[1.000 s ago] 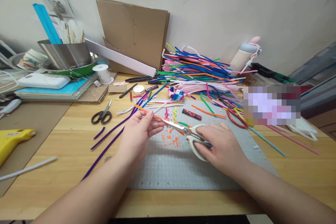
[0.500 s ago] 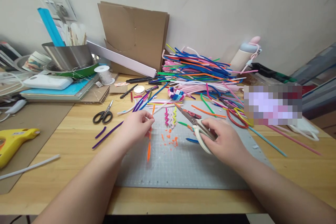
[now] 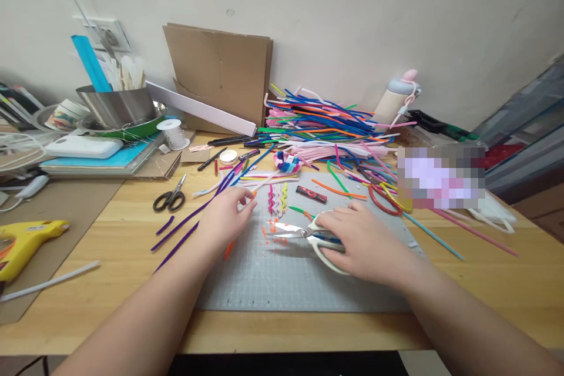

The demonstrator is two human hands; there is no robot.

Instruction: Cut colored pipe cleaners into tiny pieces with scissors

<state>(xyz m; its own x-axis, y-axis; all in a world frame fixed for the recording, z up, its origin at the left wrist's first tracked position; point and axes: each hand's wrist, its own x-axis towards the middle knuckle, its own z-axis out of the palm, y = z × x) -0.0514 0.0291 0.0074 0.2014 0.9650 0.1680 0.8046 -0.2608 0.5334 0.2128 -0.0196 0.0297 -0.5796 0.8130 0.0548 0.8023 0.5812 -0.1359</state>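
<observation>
My left hand point(image 3: 233, 211) pinches an orange pipe cleaner point(image 3: 229, 249), whose ends show above and below the fingers. White-handled scissors point(image 3: 306, 234) are in my right hand point(image 3: 361, 241), blades parted and pointing left over orange scraps point(image 3: 265, 230) on the grey cutting mat point(image 3: 282, 288). Behind the scraps lies a small wavy piece point(image 3: 277, 198) in pink, white and yellow. A dark marker-like tube point(image 3: 311, 194) rests to its right, with a green and orange strip point(image 3: 299, 210) nearer the scissors.
A heap of coloured pipe cleaners point(image 3: 326, 123) lies by the wall. Black scissors point(image 3: 171, 197) and purple strips point(image 3: 176, 245) are left of the mat. A yellow glue gun point(image 3: 26, 241) sits far left. Cardboard point(image 3: 220, 76) leans behind, and a bottle point(image 3: 392, 103) stands at back right.
The scissors have come down and left over the scraps, and their blades have opened. My left hand still pinches the orange pipe cleaner, which now slants more. The view has shifted slightly.
</observation>
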